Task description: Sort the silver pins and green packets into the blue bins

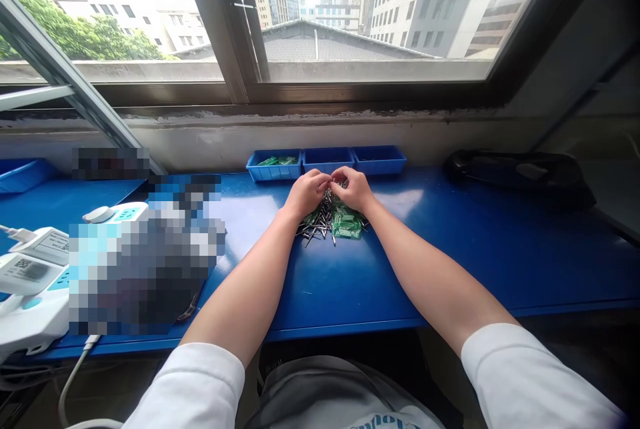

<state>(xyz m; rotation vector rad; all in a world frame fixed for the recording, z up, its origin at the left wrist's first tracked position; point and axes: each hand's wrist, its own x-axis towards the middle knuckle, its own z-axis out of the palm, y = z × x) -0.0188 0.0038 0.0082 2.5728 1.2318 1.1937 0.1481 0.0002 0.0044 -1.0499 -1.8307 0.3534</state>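
Note:
My left hand (307, 193) and my right hand (352, 188) meet over a pile of thin metal pieces (324, 221) on the blue table. Both have their fingers bent and the fingertips pressed together; whatever is between them is too small to make out. Small green plastic packets (347, 222) lie at the pile's right side, below my right hand. More green shows under my left hand.
Three joined blue bins stand behind my hands: left (275, 165) with green packets, middle (329, 160), right (379, 160). White power strips (37, 309) and a blurred heap (145, 269) lie left. A black bag (520, 172) rests at the back right.

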